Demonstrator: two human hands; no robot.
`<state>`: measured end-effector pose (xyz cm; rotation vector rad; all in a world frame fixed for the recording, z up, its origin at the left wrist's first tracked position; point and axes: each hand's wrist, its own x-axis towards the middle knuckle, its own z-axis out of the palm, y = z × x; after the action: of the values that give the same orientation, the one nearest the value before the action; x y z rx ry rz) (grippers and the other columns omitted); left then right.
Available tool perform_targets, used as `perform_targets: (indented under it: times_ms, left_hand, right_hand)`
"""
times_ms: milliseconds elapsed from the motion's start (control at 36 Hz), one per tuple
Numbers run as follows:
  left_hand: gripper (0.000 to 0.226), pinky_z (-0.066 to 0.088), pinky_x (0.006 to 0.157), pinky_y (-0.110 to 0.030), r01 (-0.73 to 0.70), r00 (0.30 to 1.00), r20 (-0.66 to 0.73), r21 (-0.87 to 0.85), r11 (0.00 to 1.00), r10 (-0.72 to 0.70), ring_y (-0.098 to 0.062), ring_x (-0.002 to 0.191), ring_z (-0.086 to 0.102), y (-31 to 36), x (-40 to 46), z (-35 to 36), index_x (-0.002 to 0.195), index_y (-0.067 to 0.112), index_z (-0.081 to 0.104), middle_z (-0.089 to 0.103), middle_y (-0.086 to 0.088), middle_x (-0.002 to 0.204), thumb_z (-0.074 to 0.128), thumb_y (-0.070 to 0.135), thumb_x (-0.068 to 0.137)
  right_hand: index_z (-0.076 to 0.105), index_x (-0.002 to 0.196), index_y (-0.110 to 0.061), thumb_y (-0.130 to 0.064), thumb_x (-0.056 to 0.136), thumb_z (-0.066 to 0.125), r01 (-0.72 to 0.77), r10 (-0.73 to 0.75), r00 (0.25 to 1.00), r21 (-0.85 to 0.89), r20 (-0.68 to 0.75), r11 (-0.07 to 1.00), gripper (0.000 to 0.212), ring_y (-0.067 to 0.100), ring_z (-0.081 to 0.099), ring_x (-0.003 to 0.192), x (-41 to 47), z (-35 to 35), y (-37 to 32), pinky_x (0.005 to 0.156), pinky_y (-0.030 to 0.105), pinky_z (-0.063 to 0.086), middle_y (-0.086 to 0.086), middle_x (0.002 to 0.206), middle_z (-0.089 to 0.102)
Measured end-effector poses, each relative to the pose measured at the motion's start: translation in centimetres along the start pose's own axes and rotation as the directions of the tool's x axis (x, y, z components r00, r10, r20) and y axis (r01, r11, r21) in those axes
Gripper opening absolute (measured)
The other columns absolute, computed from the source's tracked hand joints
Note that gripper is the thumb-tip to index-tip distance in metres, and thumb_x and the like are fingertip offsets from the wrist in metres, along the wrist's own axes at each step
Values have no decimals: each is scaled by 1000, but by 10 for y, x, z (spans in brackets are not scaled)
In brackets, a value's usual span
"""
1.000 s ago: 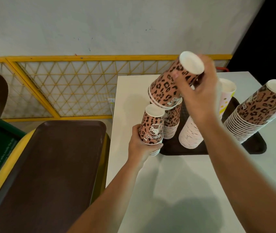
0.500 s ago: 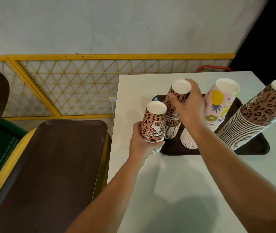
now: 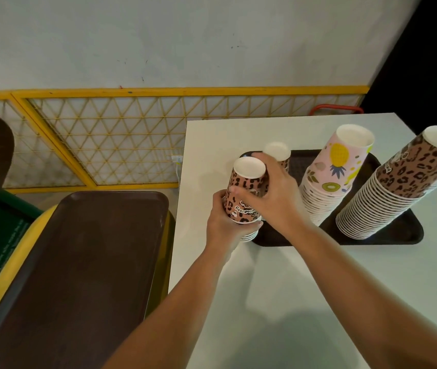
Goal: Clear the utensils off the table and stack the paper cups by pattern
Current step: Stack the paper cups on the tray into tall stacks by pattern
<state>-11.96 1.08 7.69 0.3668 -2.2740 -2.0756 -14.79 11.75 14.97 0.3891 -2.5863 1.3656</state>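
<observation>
We have a short stack of inverted leopard cups in hand at centre frame, just at the left edge of the dark tray on the white table. Our left hand wraps the lower part of this stack, fingers curled round it; our right hand comes over from the right and clamps its fingers on the upper cup of the same stack. Whether the stack's rim rests on the table or is held clear we cannot tell. Directly behind the right hand stands a second short leopard stack, mostly hidden, only its white base plainly visible. To the right on the tray are the pineapple-print stack and, at far right, the tall leopard stack, which leans toward the frame edge. Judgement: the step in hand is merging the held leopard cups with a matching stack. To do it well we keep the left grip low and light so the paper walls do not crush, steer the top with the right hand, line the open mouth squarely over the receiving base, and lower straight. We approach clear of the pineapple stack, and press only gently; the tall stack looks easy to topple. An empty brown tray lies at lower left, off the table
</observation>
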Motion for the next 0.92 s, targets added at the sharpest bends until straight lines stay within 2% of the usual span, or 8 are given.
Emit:
perform_targets:
  times_ms: [111,222,361,500,583,667,750,917]
  left_hand:
    - [83,50,84,-19,-11,1000,6,19,1000,11,-3,103,59,1,-3,0,118,34,42,59,18,107,90,9,54]
    - [82,46,73,-7,0,1000,28,25,1000,-1,5,95,58,4,-4,-1,115,33,43,59,20,101,90,6,54]
    - [76,49,75,-16,16,1000,10,34,999,-17,2,92,60,2,-2,0,108,31,49,63,17,98,92,8,49]
    - [75,49,77,-20,29,1000,-2,54,998,-29,-5,95,60,-4,-1,-2,115,23,51,63,12,103,90,7,53]
    - [74,48,75,-19,41,999,2,72,997,-41,3,91,56,-6,-2,-3,112,25,49,59,18,99,91,8,53]
    - [74,48,78,-21,47,999,-2,97,994,-47,0,91,56,-8,-2,-4,111,27,48,58,18,98,91,10,53]
    - [74,46,74,-16,44,999,-2,106,993,-44,2,90,54,-6,-2,-6,111,28,46,56,19,98,90,11,54]
    - [74,46,74,-16,40,999,-9,105,994,-39,2,90,54,-4,-1,-7,112,28,46,55,21,98,90,12,55]
  right_hand:
    - [51,124,-17,-35,71,77,-20,20,1000,-26,-2,999,61,12,56,107,-1,-1,0,88,20,43,-2,114,62]
    - [51,123,-15,-32,73,75,-27,26,999,-21,-22,999,58,12,56,108,0,-3,-1,89,21,43,0,114,62]
    - [50,124,-15,-30,75,74,-33,32,997,-20,-76,999,56,14,58,105,3,-7,-5,81,16,42,1,112,63]
    - [51,124,-16,-31,76,73,-9,12,990,17,-137,1000,54,9,58,101,12,-21,-16,80,16,44,1,113,64]
    - [51,122,-16,-37,75,72,19,-8,975,46,-222,999,55,8,60,100,21,-32,-27,83,22,50,-2,109,64]
    - [52,119,-15,-48,72,66,73,-37,938,93,-344,993,59,9,61,100,32,-45,-37,84,30,53,-6,107,62]
    - [50,121,-11,-45,75,65,128,-87,889,62,-450,990,59,13,58,103,44,-54,-37,88,32,51,-3,111,59]
    - [48,123,-10,-35,78,70,28,-35,908,-23,-418,999,57,15,54,106,57,-46,-10,83,18,42,3,117,59]
